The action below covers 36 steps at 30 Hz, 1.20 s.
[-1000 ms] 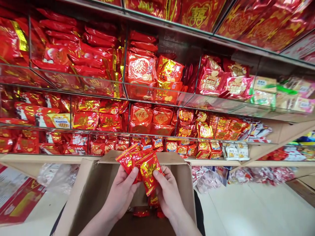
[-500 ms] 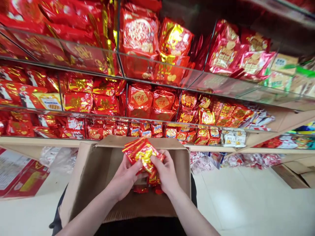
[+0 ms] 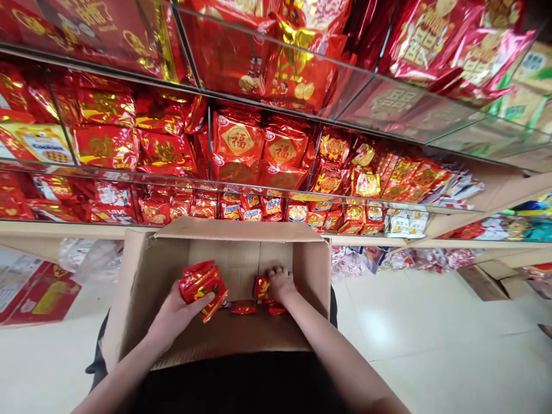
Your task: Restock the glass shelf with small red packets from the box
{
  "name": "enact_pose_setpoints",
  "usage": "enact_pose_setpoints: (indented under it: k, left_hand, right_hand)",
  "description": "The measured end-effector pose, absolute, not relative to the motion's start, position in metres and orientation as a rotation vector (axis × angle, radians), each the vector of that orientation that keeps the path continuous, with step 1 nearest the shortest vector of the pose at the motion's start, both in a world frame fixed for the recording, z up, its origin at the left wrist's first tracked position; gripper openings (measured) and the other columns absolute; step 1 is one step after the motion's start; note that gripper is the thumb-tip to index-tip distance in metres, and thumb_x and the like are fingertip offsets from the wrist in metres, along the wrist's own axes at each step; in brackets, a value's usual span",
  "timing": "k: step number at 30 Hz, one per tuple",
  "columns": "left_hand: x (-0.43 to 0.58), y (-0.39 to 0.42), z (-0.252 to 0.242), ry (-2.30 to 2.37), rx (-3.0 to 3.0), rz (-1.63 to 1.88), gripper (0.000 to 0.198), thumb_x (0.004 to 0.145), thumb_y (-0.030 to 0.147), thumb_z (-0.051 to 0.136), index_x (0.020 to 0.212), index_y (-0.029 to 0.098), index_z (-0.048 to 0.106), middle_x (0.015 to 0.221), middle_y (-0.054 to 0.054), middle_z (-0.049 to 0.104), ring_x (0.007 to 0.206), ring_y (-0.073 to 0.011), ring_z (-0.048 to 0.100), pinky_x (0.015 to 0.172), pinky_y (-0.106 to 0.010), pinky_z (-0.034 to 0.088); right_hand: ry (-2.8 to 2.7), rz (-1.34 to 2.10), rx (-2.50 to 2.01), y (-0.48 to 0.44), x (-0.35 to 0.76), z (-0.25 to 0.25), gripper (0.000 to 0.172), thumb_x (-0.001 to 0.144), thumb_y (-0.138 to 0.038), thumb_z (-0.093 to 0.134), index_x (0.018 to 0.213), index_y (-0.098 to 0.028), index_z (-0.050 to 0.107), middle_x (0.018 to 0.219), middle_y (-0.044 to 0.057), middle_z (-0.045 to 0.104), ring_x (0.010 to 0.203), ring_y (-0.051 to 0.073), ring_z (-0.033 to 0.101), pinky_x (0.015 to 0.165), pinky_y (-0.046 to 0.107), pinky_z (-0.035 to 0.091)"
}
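My left hand (image 3: 179, 313) is closed around several red and gold snack packets (image 3: 204, 286), thumb on top, over the left part of a cardboard box (image 3: 233, 230). Down inside the box on the right, my right hand (image 3: 281, 284) curls its fingers over another red and gold packet (image 3: 261, 287). A few more red packets (image 3: 244, 307) lie on the box bottom, between and below the hands. The box sits open against my lap. My right palm hides part of the packet under it.
Shelves (image 3: 190, 178) full of red snack packs rise beyond the box, with clear front panels. At the left on the floor stands a red carton (image 3: 43, 293) beside plastic bags (image 3: 97, 261). An open cardboard box (image 3: 491, 279) lies at the right on the tiled floor.
My hands were together on the packets above the box. Now the left has moved left and holds them alone, while the right has gone down into the box onto another packet. The view tilted lower.
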<state>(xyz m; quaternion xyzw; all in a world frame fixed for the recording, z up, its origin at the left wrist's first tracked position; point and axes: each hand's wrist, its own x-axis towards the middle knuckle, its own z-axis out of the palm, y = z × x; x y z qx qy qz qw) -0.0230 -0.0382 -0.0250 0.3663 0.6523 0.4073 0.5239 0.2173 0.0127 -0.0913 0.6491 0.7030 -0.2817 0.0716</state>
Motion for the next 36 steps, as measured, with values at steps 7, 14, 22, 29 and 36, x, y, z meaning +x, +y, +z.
enact_pose_setpoints:
  k: [7,14,22,29,36]
  left_hand:
    - [-0.022,-0.036,-0.034,1.600,0.800,1.012,0.049,0.046,0.024,0.081,0.089,0.021,0.056,0.079,-0.001,0.070,0.077,-0.0216,0.064,0.070,-0.028,0.049]
    - [-0.035,-0.043,-0.035,1.457,0.517,1.011,0.038,0.056,0.018,0.076,0.090,0.023,0.061,0.085,0.001,0.072,0.081,-0.0158,0.065,0.070,-0.020,0.049]
    - [-0.039,-0.045,-0.026,1.002,0.125,0.871,0.022,0.059,0.021,0.067,0.081,0.014,0.066,0.085,-0.011,0.073,0.097,-0.0314,0.062,0.093,-0.047,0.045]
    - [-0.026,-0.049,-0.011,0.800,0.044,0.786,0.032,0.048,0.019,0.072,0.079,0.009,0.069,0.083,-0.015,0.073,0.101,-0.0370,0.059,0.097,-0.049,0.041]
    - [-0.032,-0.057,-0.002,0.733,-0.035,0.824,0.041,0.044,0.022,0.077,0.084,0.018,0.069,0.082,-0.009,0.074,0.095,-0.0377,0.061,0.085,-0.049,0.050]
  right_hand:
    - [2.334,-1.093,1.425,-0.005,0.171,-0.099,0.026,0.069,-0.014,0.058,0.094,-0.016,0.062,0.101,0.011,0.065,0.107,0.026,0.051,0.097,0.041,0.029]
    - [2.224,-1.633,1.781,0.003,0.176,-0.099,0.024,0.070,-0.016,0.051,0.092,-0.015,0.060,0.095,0.011,0.067,0.093,0.025,0.060,0.082,0.037,0.042]
    - [1.783,-2.645,2.088,-0.007,0.178,-0.058,0.027,0.075,-0.033,0.037,0.089,-0.018,0.054,0.079,0.003,0.066,0.066,0.013,0.061,0.059,0.024,0.046]
    - [1.371,-3.220,1.977,-0.019,0.167,-0.026,0.027,0.070,-0.043,0.054,0.083,-0.019,0.054,0.073,0.001,0.065,0.061,0.013,0.060,0.058,0.025,0.046]
    - [2.417,-2.560,2.208,-0.025,0.175,-0.004,0.024,0.077,-0.034,0.056,0.098,-0.022,0.059,0.098,0.005,0.067,0.092,0.020,0.061,0.082,0.034,0.048]
